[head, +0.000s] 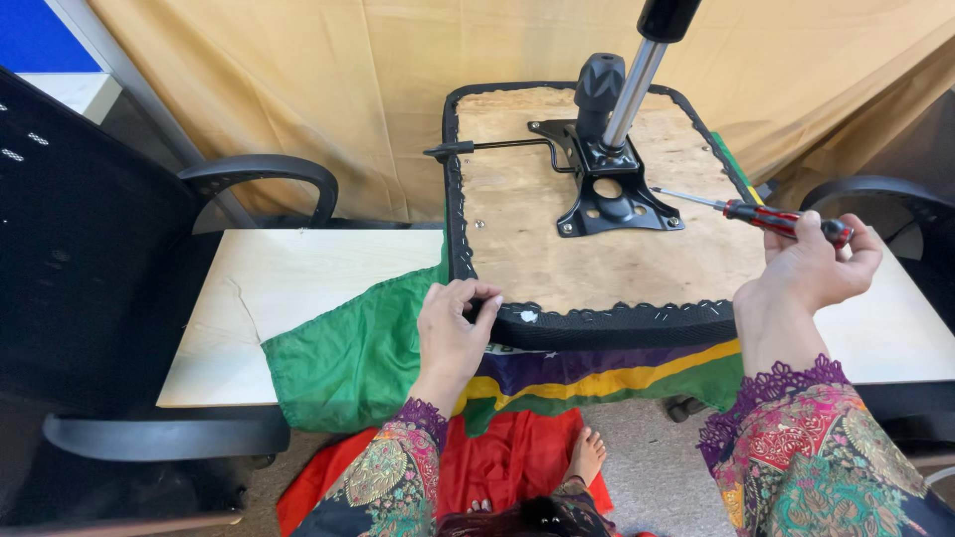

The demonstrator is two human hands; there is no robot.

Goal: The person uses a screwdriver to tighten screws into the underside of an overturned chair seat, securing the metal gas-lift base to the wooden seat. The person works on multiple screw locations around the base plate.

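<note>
I see no containers here. My left hand pinches the near rim of the upturned chair seat, which lies on the worktop over a green cloth. My right hand is clenched on a red screwdriver, its tip seemingly just off the black mounting plate. Bare board lies to the left.
</note>
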